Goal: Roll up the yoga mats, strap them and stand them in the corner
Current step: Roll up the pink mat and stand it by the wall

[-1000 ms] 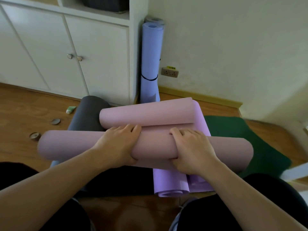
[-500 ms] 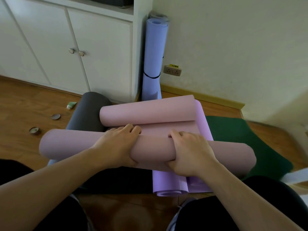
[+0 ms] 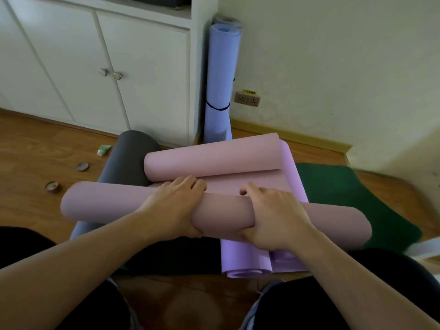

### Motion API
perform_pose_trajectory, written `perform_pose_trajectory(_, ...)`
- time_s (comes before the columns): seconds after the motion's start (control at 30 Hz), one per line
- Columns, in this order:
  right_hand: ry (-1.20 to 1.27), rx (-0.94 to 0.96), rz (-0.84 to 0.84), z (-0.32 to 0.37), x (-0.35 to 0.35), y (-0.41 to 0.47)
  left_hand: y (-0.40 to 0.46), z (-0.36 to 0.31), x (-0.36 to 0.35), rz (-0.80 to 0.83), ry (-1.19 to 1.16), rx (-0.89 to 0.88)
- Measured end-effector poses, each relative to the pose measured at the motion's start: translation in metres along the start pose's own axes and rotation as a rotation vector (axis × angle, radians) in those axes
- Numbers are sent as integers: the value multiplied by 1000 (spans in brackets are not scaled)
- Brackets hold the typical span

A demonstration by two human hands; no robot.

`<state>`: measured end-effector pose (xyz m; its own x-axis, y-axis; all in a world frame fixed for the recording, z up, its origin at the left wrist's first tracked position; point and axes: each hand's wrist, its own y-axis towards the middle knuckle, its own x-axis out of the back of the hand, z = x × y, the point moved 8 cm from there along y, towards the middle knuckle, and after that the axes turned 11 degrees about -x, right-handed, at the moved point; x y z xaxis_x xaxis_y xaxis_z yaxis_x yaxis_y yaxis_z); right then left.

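A pink yoga mat (image 3: 107, 203) lies across the floor in front of me, its near part wound into a thick roll. Its far end (image 3: 214, 158) curls into a second roll. My left hand (image 3: 173, 206) and my right hand (image 3: 273, 215) both grip the near roll, side by side, fingers over the top. Under it lie a purple mat (image 3: 245, 258), a dark grey mat (image 3: 131, 158) and a green mat (image 3: 345, 191). A lavender rolled mat (image 3: 220, 75) with a black strap stands upright in the corner.
White cabinet doors (image 3: 142, 79) stand at the back left beside the corner. A wall socket (image 3: 247, 99) sits low on the right wall. A small tube (image 3: 104, 150) and two round lids (image 3: 82, 166) lie on the wooden floor at left. My knees frame the bottom.
Both hands have pushed the near pink roll a little forward toward the far curled end, and the flat strip between the two rolls has narrowed. The view has shifted slightly.
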<state>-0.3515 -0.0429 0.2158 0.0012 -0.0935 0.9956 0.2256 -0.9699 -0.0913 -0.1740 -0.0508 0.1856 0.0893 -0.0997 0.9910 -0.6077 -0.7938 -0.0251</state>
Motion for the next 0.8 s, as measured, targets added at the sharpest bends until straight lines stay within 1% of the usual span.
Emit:
perform_pose_trajectory(0.13, -81, 45, -12, 5, -5, -1, 1, 3, 6, -19, -12, 33)
perform_pose_trajectory(0.23, -160, 87, -29, 11, -10, -1, -1, 6, 1, 21, -28, 64)
perform_pose_trajectory(0.3, -113, 88, -46, 11, -8, 0, -1, 6, -5, 53, -43, 70)
perform_pose_trajectory(0.4, -50, 67, -52, 8, -1, 1, -2, 5, -11, 57, -100, 51)
perform_pose_trajectory(0.5, -12, 20, -2, 2, -1, 2, 0, -1, -15, 27, -22, 1)
perform_pose_trajectory(0.63, -64, 67, 17, 6, -8, 0, 5, 0, -9, -19, -12, 20)
perform_pose_trajectory(0.73, -154, 105, 12, 14, -14, -1, 4, 5, -10, 25, -47, 61)
perform_pose_trajectory(0.8, -166, 104, 9, 16, -15, 0, 3, 6, -14, 79, -60, 78)
